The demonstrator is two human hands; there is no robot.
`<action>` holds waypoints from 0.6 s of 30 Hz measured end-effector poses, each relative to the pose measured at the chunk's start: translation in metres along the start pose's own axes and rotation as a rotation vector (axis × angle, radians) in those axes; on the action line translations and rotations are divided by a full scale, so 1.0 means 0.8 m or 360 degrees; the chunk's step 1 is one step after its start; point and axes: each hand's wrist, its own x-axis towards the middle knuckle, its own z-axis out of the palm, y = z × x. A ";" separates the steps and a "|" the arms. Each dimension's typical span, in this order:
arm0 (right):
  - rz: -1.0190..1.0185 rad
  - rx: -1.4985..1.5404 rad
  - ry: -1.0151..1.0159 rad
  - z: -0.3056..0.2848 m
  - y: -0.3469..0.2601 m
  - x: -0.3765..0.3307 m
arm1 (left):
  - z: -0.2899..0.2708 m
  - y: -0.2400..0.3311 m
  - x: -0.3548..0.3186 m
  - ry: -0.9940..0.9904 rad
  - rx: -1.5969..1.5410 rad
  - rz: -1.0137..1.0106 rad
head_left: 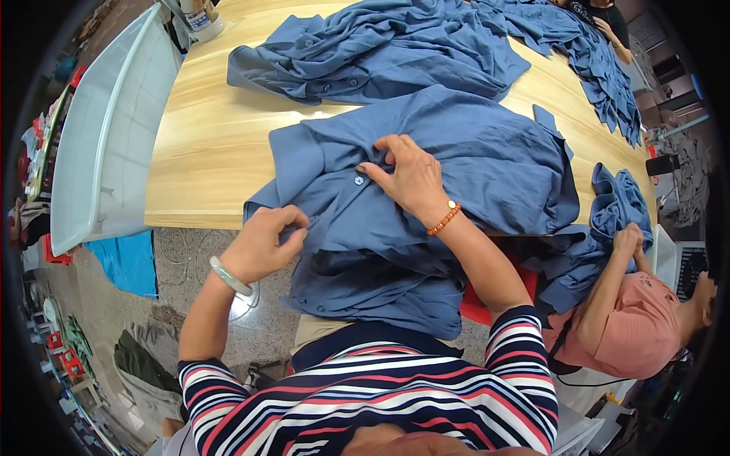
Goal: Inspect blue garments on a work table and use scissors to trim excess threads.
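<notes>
A blue-grey buttoned shirt (487,163) lies spread over the table's near edge, with a small button (359,181) on its front strip. My right hand (411,178) rests on the shirt above that button, thumb and forefinger apart, a beaded bracelet at the wrist. Beside the shirt's left front edge is my left hand (266,239), wearing a pale bangle. Its fingers are curled, with thumb and forefinger tips close together; anything between them is too small to make out. Below the table edge more blue-grey cloth (372,289) lies across my lap.
More blue-grey garments (395,57) are heaped across the wooden table (198,152). A translucent plastic bin (114,137) stands at the left, near a container (201,19). At right a person in a pink top (639,327) handles similar cloth (620,205). Another person (612,26) stands at far right.
</notes>
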 end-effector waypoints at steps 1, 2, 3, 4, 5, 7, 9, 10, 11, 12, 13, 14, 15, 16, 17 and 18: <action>0.0008 0.0006 -0.0029 0.000 0.000 -0.003 | -0.002 -0.003 0.001 -0.0001 0.0002 -0.0007; 0.0009 0.0010 -0.0032 0.003 -0.002 -0.003 | -0.003 -0.008 0.003 0.0189 0.0004 0.0169; -0.0056 -0.0023 0.0045 0.006 -0.003 -0.004 | -0.004 -0.011 0.004 0.0380 0.0005 0.0347; -0.0122 -0.0059 0.0123 0.008 -0.005 -0.004 | -0.002 -0.004 0.009 0.0541 0.0077 0.0372; -0.0120 -0.0068 0.0120 0.010 -0.005 -0.003 | 0.003 0.006 0.020 0.0540 0.0069 0.0376; -0.0233 -0.0052 0.0212 0.012 -0.006 0.001 | 0.011 0.029 0.045 0.0704 -0.0030 0.0496; -0.0280 0.0020 0.0221 0.012 -0.010 0.003 | 0.020 0.039 0.077 0.0694 -0.0037 0.0577; -0.0309 0.0086 0.0241 0.009 -0.010 0.005 | 0.023 0.038 0.096 0.0666 -0.0042 0.0672; -0.0329 0.0084 0.0248 0.009 -0.011 0.007 | 0.022 0.032 0.111 0.0685 -0.0037 0.0679; -0.0382 0.0253 0.0268 0.009 -0.011 0.007 | 0.022 0.025 0.127 0.0628 -0.0025 0.0757; -0.0429 0.0421 0.0285 0.009 -0.011 0.007 | 0.024 0.014 0.144 0.0565 -0.0014 0.0835; -0.0348 0.0524 0.0234 0.005 -0.015 0.004 | 0.023 0.009 0.155 0.0490 -0.0032 0.0739; -0.0358 0.0517 0.0246 0.002 -0.015 0.002 | 0.022 0.000 0.158 0.0498 -0.0026 0.0753; -0.0228 0.0597 0.0153 -0.001 -0.013 0.000 | 0.021 0.005 0.157 0.0438 0.0089 0.0722; -0.0098 0.0679 0.0059 -0.003 -0.011 -0.001 | 0.021 0.009 0.155 0.0380 0.0206 0.0688; 0.0002 0.0790 -0.0017 -0.003 -0.006 -0.002 | 0.024 0.014 0.152 0.0421 0.0157 0.0701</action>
